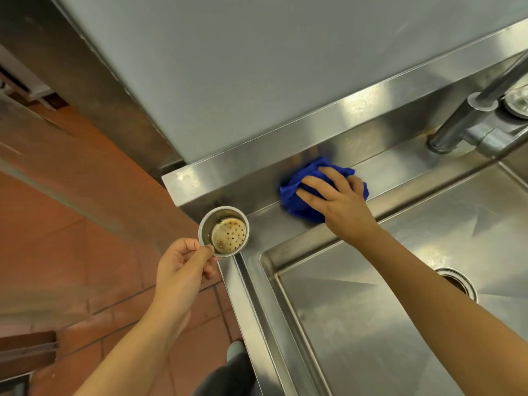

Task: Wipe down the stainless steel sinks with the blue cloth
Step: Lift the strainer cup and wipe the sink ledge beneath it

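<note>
Pinches rim of strainer cup (223,231) with left hand (183,261); presses right hand (340,200), fingers spread, onto blue cloth (295,205), arm outstretched.

Round perforated stainless-steel strainer cup (224,231), stained brown inside, seen above a floor of red-brown tiles (71,252). Plain grey wall panel (228,67) at rear. Chrome tap body (468,124), upper right. Grey shoe toe (235,350), bottom centre.
</note>
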Demonstrator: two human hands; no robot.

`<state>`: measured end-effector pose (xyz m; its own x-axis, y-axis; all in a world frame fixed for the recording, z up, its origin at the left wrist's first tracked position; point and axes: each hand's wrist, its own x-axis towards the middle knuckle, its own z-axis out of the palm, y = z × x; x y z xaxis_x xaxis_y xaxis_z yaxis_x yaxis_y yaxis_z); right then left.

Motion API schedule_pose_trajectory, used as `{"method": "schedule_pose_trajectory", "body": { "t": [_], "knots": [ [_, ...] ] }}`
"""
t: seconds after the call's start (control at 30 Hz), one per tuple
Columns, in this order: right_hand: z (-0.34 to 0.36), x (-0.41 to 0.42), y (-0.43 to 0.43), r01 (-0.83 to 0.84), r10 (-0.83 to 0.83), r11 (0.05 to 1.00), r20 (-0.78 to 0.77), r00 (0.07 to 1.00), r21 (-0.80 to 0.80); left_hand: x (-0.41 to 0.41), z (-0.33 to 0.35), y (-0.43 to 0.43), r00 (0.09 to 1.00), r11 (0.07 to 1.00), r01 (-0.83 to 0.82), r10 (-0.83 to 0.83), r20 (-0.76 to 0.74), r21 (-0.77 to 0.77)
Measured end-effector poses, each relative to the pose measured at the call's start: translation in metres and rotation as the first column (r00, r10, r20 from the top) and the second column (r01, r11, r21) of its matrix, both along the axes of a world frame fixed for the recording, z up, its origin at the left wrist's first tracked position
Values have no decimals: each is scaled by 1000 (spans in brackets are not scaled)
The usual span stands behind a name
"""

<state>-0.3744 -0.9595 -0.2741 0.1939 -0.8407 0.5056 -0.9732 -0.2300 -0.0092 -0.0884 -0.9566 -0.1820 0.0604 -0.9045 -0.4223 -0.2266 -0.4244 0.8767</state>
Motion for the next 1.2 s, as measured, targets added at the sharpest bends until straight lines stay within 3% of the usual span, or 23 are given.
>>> {"method": "schedule_pose_trajectory", "body": {
  "t": [0.17,0.4,0.5,0.6,0.7,0.8,0.9,0.97,1.03,1.13,1.17,1.2],
  "knots": [
    [9,-1,-6,147,-126,977,144,982,-153,-6,-5,-1,1000,1000,6,-6,-2,18],
    [-18,0,4,159,-155,983,52,987,-86,-22,-6,-6,999,999,45,-45,-10,7],
    [1,1,1,239,-222,967,168,961,-90,-30,-5,-7,998,998,68,-68,-16,0],
    [22,5,-7,397,-346,916,395,851,-52,-36,-6,-9,997,997,79,-79,-17,7],
    [21,34,-11,464,-444,880,527,725,102,-42,-8,-10,996,996,85,-84,-18,14],
    [16,55,-9,464,-518,849,577,631,254,-48,-9,-11,996,996,91,-91,-6,12],
    [22,44,-12,448,-510,853,608,608,267,-54,-9,-13,993,993,117,-117,-2,4],
    [27,27,-19,484,-518,836,664,540,258,-58,-8,-14,992,992,130,-130,-9,-3],
    [36,3,-30,508,-501,816,778,379,277,-62,-7,-14,991,991,135,-135,-11,-5],
    [44,-28,-41,488,-456,782,890,23,388,-65,-7,-14,991,991,133,-133,-13,7],
    [47,-26,-40,486,-459,774,888,-9,405,-66,-7,-14,991,991,132,-131,-16,11],
    [47,-15,-37,483,-453,787,891,29,385,-67,-7,-14,991,991,133,-133,-21,17]
  ]
}}
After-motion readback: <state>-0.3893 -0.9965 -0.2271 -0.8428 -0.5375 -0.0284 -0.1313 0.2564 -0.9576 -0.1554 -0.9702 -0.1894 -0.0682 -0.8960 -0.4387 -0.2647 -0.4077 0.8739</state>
